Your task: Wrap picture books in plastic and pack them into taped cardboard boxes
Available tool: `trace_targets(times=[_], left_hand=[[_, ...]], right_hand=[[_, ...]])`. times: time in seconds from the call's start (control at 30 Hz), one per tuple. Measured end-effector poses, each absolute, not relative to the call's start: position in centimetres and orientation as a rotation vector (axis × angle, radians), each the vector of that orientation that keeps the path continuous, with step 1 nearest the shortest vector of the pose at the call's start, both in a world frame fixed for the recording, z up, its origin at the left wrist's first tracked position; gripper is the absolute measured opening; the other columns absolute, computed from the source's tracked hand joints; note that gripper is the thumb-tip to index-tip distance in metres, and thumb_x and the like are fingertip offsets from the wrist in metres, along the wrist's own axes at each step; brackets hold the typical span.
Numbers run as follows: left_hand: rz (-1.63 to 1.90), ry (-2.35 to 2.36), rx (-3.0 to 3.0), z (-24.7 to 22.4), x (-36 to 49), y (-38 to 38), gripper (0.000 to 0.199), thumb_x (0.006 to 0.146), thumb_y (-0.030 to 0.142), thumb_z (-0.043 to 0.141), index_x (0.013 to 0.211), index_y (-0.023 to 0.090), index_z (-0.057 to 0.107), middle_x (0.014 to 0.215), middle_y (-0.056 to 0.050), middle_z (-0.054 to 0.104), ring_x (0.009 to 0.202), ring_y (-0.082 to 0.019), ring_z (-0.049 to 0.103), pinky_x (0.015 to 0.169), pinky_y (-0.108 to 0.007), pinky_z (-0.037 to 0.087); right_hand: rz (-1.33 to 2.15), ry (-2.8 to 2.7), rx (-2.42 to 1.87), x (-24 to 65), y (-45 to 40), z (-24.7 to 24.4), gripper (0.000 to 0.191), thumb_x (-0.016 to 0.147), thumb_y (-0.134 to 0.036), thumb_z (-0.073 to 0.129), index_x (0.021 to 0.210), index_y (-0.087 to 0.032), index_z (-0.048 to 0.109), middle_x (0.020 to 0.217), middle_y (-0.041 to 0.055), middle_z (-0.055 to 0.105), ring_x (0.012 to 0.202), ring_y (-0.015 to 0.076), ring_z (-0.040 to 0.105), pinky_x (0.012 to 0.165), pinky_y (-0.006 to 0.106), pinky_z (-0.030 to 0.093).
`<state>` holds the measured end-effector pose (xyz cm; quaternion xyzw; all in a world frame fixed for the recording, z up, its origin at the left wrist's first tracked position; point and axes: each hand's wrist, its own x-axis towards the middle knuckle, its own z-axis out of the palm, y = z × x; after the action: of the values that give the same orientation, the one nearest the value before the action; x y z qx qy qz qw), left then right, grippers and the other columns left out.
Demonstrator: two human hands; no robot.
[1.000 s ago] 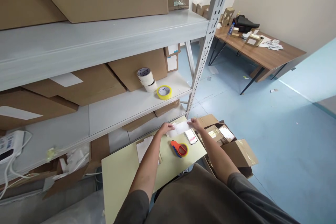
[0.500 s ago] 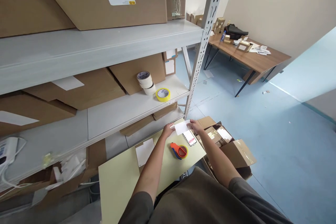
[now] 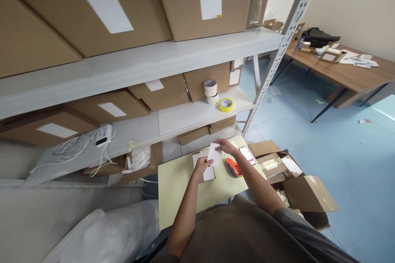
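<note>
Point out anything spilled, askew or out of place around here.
The thin white cables lie tangled and droop over the edge of the grey metal shelf; pale paper scraps litter the blue floor, looking like uncollected waste.

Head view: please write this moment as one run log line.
left hand: holds white paper | right hand: holds same paper | table: cardboard piece with white label, orange tape dispenser, phone

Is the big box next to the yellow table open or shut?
Open. The big box has its flaps spread out, and smaller boxes show inside.
</note>
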<state>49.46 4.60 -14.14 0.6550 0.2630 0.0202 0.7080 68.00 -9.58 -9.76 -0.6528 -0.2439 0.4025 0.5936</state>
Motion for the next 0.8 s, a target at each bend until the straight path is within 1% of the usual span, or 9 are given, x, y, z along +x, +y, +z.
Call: trace_targets(times=[0.1, 0.17, 0.27, 0.37, 0.6, 0.8], left_hand=[[0.202, 0.752, 1.338, -13.4, 45.6, 5.6, 0.057, 0.055, 0.062, 0.093, 0.082, 0.014, 0.080, 0.077, -0.007, 0.076, 0.068, -0.018, 0.066, 0.068, -0.029, 0.050], [0.328, 0.852, 1.233, -12.9, 43.9, 6.1, 0.060, 0.053, 0.061, 0.094, 0.087, 0.013, 0.081, 0.082, -0.009, 0.078, 0.071, -0.018, 0.067, 0.069, -0.029, 0.051], [0.426, 0.897, 1.115, -12.2, 42.6, 6.5, 0.063, 0.049, 0.059, 0.096, 0.088, 0.012, 0.081, 0.087, -0.011, 0.079, 0.073, -0.018, 0.068, 0.068, -0.029, 0.050], [0.469, 0.886, 1.063, -11.3, 42.4, 6.3, 0.061, 0.051, 0.058, 0.096, 0.088, 0.012, 0.080, 0.090, -0.012, 0.079, 0.075, -0.018, 0.069, 0.068, -0.028, 0.050], [0.477, 0.813, 1.071, -9.3, 42.9, 5.0, 0.054, 0.061, 0.053, 0.093, 0.097, 0.014, 0.081, 0.100, -0.012, 0.080, 0.084, -0.019, 0.071, 0.075, -0.029, 0.051], [0.482, 0.799, 1.085, -8.9, 43.0, 4.0, 0.052, 0.062, 0.053, 0.092, 0.096, 0.015, 0.081, 0.100, -0.012, 0.080, 0.085, -0.021, 0.072, 0.077, -0.031, 0.051]], right_hand=[[0.741, -0.565, -1.598, 63.9, -7.4, -9.5, 0.044, 0.071, -0.036, 0.082, 0.112, -0.023, 0.075, 0.100, 0.0042, 0.078, 0.083, 0.0203, 0.069, 0.077, 0.035, 0.056], [0.658, -0.513, -1.632, 61.4, -7.1, -9.6, 0.039, 0.076, -0.042, 0.078, 0.110, -0.023, 0.074, 0.102, 0.0053, 0.077, 0.087, 0.0209, 0.070, 0.081, 0.036, 0.055], [0.741, -0.451, -1.634, 58.0, -7.9, -9.9, 0.033, 0.079, -0.048, 0.074, 0.099, -0.022, 0.074, 0.094, 0.0051, 0.076, 0.083, 0.0208, 0.070, 0.074, 0.034, 0.054], [0.846, -0.415, -1.593, 55.3, -9.1, -9.5, 0.032, 0.077, -0.049, 0.075, 0.092, -0.021, 0.073, 0.090, 0.0044, 0.075, 0.079, 0.0194, 0.070, 0.068, 0.030, 0.051], [0.842, -0.395, -1.472, 52.5, -10.5, -7.5, 0.032, 0.080, -0.051, 0.075, 0.090, -0.021, 0.073, 0.088, 0.0049, 0.076, 0.074, 0.0174, 0.069, 0.070, 0.030, 0.051], [0.793, -0.377, -1.460, 52.5, -10.6, -7.2, 0.029, 0.081, -0.051, 0.072, 0.084, -0.022, 0.071, 0.083, 0.0043, 0.075, 0.073, 0.0181, 0.068, 0.070, 0.031, 0.050]])
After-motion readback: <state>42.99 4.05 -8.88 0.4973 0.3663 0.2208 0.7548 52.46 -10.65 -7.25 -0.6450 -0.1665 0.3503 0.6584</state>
